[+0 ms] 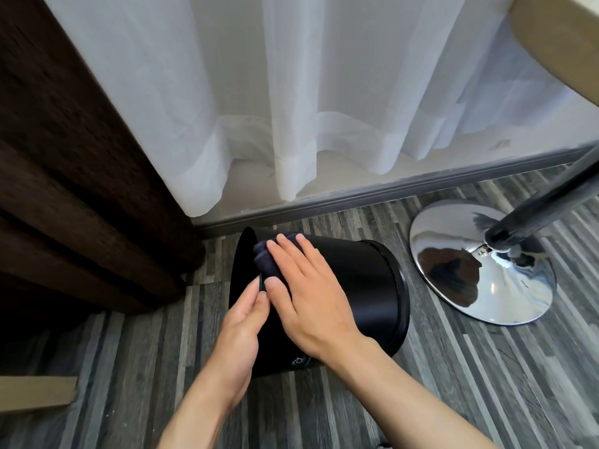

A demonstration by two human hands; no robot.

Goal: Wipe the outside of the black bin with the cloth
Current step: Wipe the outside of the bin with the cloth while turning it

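Pressed flat under the right hand (303, 286), the dark cloth (267, 257) is being held against the upper side wall of the black bin (366, 286); the fingers are spread and laid along the wall rather than curled, so the cloth is being pinned by the palm and fingertips, not pinched. At the same time the bin's open rim is being gripped by the left hand (240, 322), with the thumb lying on the outside of the rim just beside the right thumb; the other fingers seem to be hooked inside, though they are hidden. The bin is being kept tipped on its side on the striped grey floor (453, 367), mouth turned to the left and its closed base to the right, towards the chrome stand base (479, 264) that is standing near it but apart. Its long axis is therefore being laid roughly left to right, slanting a little towards the wearer at the right. From the cloth, nearly all of the unwiped wall is lying to the right, along that axis, and round the curve towards the floor. Both forearms are being reached forward and slightly inward, the right wrist held low over the wall. A stroke along the axis is probably being called for next, the bin being steadied or turned by the left hand.
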